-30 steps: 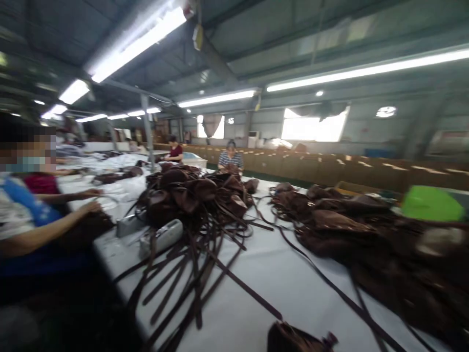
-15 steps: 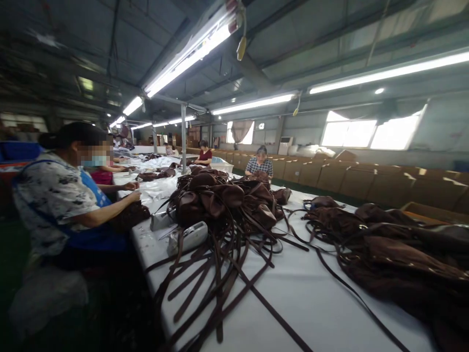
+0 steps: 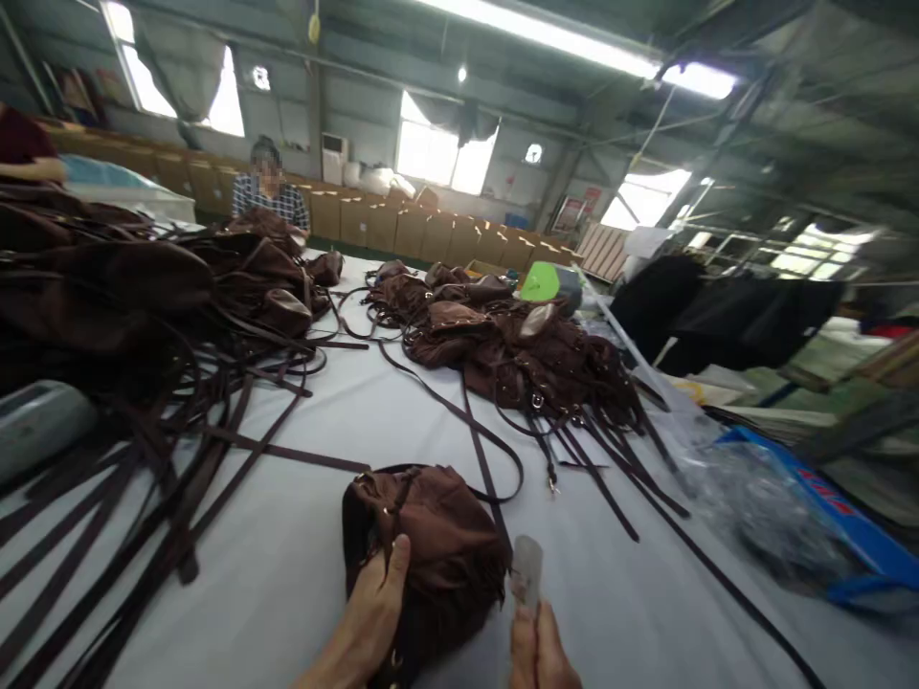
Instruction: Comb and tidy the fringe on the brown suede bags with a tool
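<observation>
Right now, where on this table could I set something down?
Two patches of table look bare: one between the left pile, with its trailing straps, and the left hand holding a bag; another between the right hand and the long strap. The left pile and right pile are crowded.

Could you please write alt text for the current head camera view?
The left hand holds a brown bag over a white table, while the right hand grips a translucent object beside it. Beyond lie heaps of similar bags.
</observation>
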The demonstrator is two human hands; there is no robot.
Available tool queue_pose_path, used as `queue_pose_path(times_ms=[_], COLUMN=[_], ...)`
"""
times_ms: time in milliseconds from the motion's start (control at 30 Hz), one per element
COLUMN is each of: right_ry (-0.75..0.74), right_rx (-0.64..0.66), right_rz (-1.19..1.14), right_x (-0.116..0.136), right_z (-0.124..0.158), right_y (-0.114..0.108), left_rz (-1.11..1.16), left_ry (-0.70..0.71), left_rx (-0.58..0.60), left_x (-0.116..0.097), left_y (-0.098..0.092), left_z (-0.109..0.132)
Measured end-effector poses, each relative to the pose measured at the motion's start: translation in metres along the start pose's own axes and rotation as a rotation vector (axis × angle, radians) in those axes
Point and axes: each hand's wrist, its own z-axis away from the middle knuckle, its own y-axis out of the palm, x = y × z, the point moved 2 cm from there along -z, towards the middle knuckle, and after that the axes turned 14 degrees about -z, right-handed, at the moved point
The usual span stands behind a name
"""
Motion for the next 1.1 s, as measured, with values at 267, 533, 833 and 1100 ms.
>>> queue_pose_path(times_ms=[267,533,833,1100], right_ry=[-0.798,-0.174,-0.932,-0.367], right_rx=[-0.008,0.234,0.204,0.177], right_rz=[0.13,0.492,0.037,0.368], right_x=[0.04,-0.059,0.042,-0.048], right_z=[-0.011,-0.071,-0.027,-0.067], right_y=[0.044,-0.004,0.006,-0.001], left_rz=[-0.001,0.066,0.04,0.038], left_ry=[-0.172,-0.107,-0.049,-0.001], left_rx=[-0.037,-0.028,-0.041,-0.065], left_x=[-0.014,-0.023,-0.019,0.004], left_y=[0.0,-0.009,0.007,0.0], left_z=[0.011,0.01,0.009,0.011])
